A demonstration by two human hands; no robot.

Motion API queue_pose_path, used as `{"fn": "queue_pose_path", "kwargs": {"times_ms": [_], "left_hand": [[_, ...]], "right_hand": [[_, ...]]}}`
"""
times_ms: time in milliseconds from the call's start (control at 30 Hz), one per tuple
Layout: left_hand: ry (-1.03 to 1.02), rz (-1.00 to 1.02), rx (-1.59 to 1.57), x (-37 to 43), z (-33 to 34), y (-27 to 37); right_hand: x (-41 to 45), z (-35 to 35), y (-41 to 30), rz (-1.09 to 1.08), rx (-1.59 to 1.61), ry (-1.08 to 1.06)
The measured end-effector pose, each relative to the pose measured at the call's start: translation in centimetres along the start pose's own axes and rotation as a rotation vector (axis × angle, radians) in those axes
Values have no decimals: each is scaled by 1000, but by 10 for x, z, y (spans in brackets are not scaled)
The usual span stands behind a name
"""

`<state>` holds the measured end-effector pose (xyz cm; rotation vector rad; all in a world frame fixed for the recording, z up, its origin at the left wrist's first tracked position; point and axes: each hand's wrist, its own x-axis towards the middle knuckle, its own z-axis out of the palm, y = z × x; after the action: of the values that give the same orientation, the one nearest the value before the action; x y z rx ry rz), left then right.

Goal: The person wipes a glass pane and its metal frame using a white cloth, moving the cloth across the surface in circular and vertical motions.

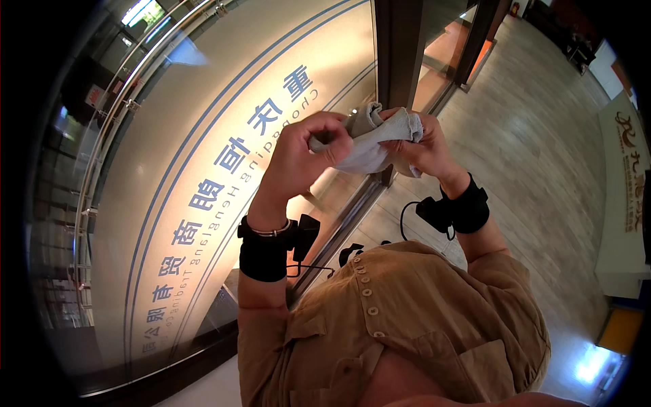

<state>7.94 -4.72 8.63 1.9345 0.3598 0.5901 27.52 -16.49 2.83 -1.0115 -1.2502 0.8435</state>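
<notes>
Both my hands hold a bunched light-grey cloth [374,147] in front of a glass pane [224,102] and its dark frame. My left hand [313,152] has its fingers curled at the cloth's left end, thumb towards the forefinger. At the other end, my right hand [427,147] pinches a folded edge between thumb and fingers. The cloth is partly rolled and crumpled, and its folds hide some fingertips. Black bands with small black devices sit on both wrists, with thin cables.
The glass bears blue lettering and curved lines. A dark upright post [399,61] stands beyond the cloth, with a metal floor track [335,229] running below. Wood-look floor [534,152] lies to the right, with a white counter [618,203] bearing writing. Metal rails [101,132] curve at far left.
</notes>
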Motion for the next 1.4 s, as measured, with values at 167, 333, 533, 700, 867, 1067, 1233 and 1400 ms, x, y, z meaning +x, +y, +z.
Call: {"fn": "queue_pose_path", "kwargs": {"times_ms": [167,333,533,700,867,1067,1233,1400], "left_hand": [[-41,-133,-42,10,9,12],[-19,-180,-84,10,10,-6],[271,-66,-34,10,21,-10],[205,-69,285,13,45,24],[176,61,-109,1,41,-9],[49,42,108,-13,23,-17],[217,36,23,-3,16,14],[229,114,-537,3,30,6]], "right_hand": [[3,1,-14,20,-11,-62],[-2,11,-19,-9,-30,108],[-3,2,-38,-472,-405,-40],[-2,11,-19,-423,-409,-3],[-6,16,-30,-96,-302,65],[-9,18,-56,-114,-489,188],[-1,13,-37,-62,-137,284],[7,-3,-31,-40,-45,313]]}}
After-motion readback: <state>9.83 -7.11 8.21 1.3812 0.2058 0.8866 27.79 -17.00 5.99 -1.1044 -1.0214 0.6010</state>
